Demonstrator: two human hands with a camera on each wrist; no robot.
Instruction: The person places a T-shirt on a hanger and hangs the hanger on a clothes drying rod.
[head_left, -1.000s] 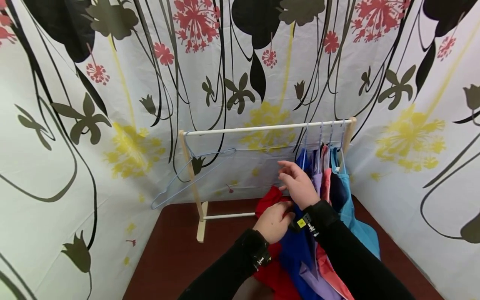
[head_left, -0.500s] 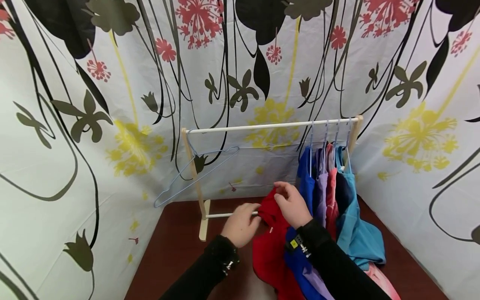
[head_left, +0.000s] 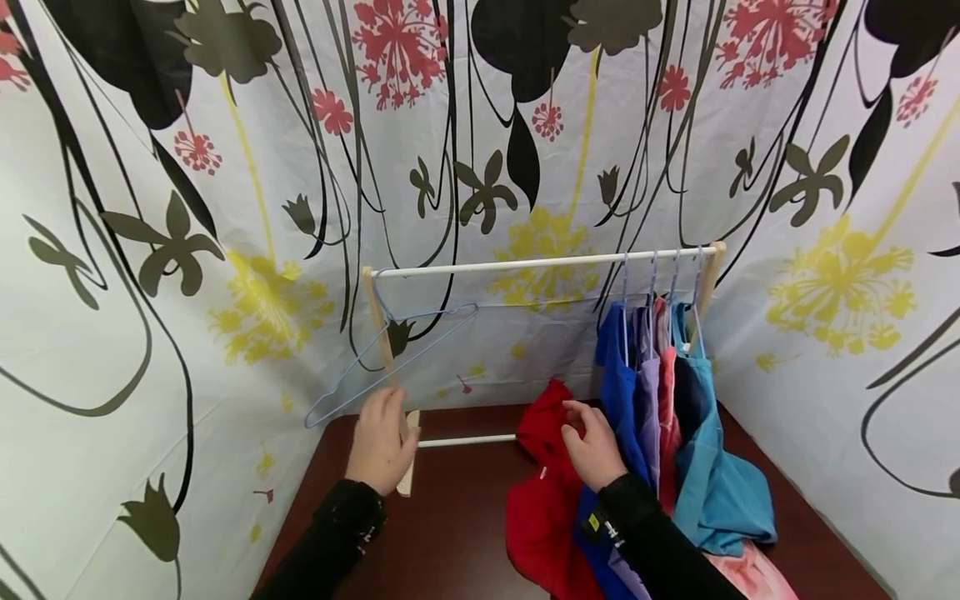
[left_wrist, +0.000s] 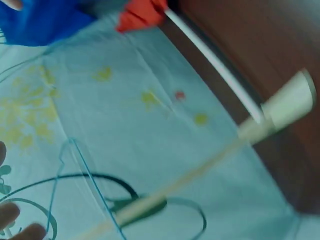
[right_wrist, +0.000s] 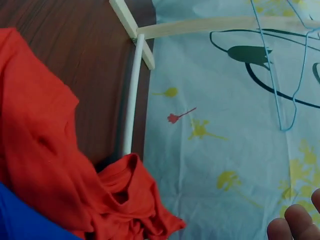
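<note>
Left hand: left hand (head_left: 382, 442) raised just below the empty wire hanger (head_left: 390, 354), fingers straight and spread; the grip is loose and holds nothing, not touching the wire as far as the head view shows.
Right hand: right hand (head_left: 595, 446) rests at the red garment (head_left: 543, 500), beside the blue garment (head_left: 622, 392); whether the fingers pinch cloth or only touch it cannot be told, since the fingertips lie against the fabric.
Hanger: hooked at the left end of the white top rail (head_left: 540, 263) of the small wooden rack (head_left: 375, 317), hanging tilted.
Red garment: lies crumpled on the brown counter (head_left: 450, 533), its upper part bunched near the rack's lower bar (head_left: 465, 440).
Others on the rail: blue, purple, pink and teal garments crowded at the right end, their hems pooling on the counter.
Risk, rack: it looks light; a sideways tug on the hanger could likely tip or slide it, dragging the hung clothes.
Risk, hanger: tilted hook may slip off the rail end if knocked.
Risk, cloth: red fabric near the lower bar could snag when lifted.
Left wrist view: blurred; shows the hanger wire (left_wrist: 75, 170) just beside the fingertips (left_wrist: 20, 232).
Right wrist view: shows the red collar opening (right_wrist: 120, 192) facing up, and the rack foot (right_wrist: 132, 32); the head view hides both details.
</note>
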